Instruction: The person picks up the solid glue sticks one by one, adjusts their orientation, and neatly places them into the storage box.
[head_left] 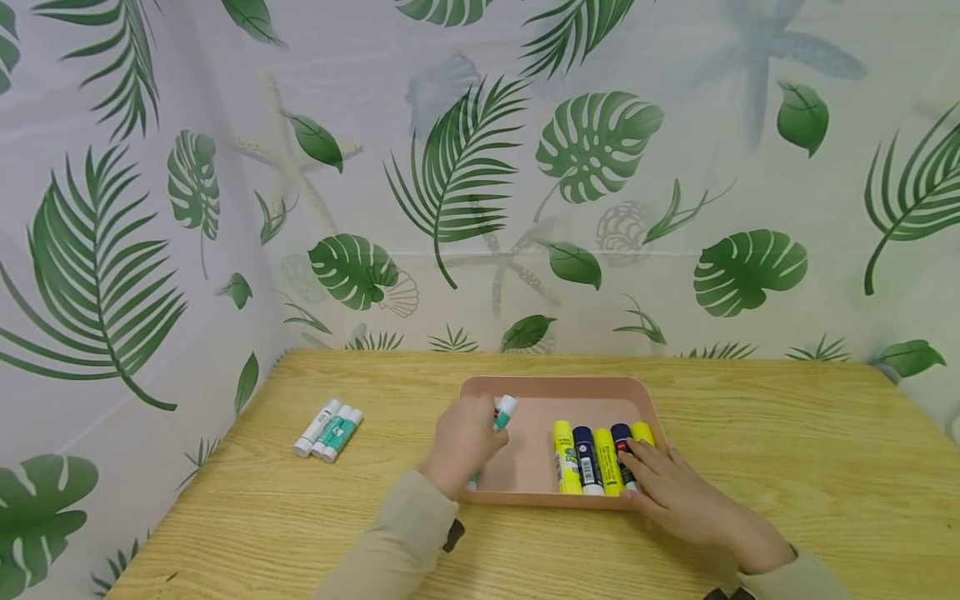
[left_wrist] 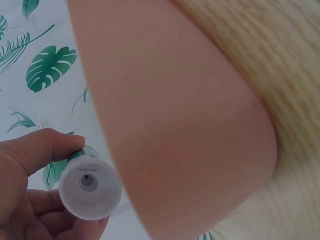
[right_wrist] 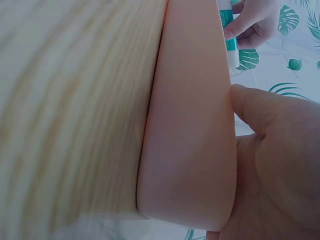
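Note:
My left hand [head_left: 462, 442] grips a teal-and-white glue stick [head_left: 504, 411] over the left part of a pink tray [head_left: 525, 499]. In the left wrist view, the stick's round white end [left_wrist: 90, 192] faces the camera, beside the tray's outer wall. A bit of teal shows below this hand; I cannot tell what it belongs to. Several yellow and navy glue sticks [head_left: 587, 458] stand side by side in the tray's right part. Extended fingers of my right hand [head_left: 686, 500] rest over the rightmost ones. Its thumb touches the tray's front rim, as the right wrist view shows.
Left of the tray, three glue sticks [head_left: 330, 431], white and teal, lie together on the wooden table [head_left: 225, 517]. A leaf-patterned cloth [head_left: 480, 167] hangs behind the table and along its left side.

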